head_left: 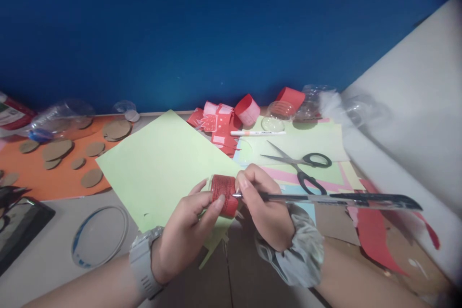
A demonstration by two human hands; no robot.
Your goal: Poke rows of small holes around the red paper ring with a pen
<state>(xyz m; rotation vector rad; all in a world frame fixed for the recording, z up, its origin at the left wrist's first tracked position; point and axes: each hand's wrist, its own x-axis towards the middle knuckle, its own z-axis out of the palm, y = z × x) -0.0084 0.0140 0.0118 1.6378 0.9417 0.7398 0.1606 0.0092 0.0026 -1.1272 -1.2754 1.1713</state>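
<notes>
My left hand (195,221), with a grey watch at the wrist, grips a small red cylinder (224,187) with dark lines on its surface. A black pen (299,198) is pinched in my right hand (263,197), its tip touching or very near the cylinder's right side. A grey-green scrunchie (303,250) is around my right wrist. Behind and left of the cylinder lies a light green sheet (166,168). Red paper pieces (222,127) and a white marker (258,133) lie beyond my hands.
Open scissors (296,161) lie on coloured papers at the right, near clear plastic containers (314,101). Cardboard discs (57,150) rest on an orange sheet (21,173) at the left. A tape ring (99,237) and a black device (25,231) lie nearer. Red scraps (375,236) lie right.
</notes>
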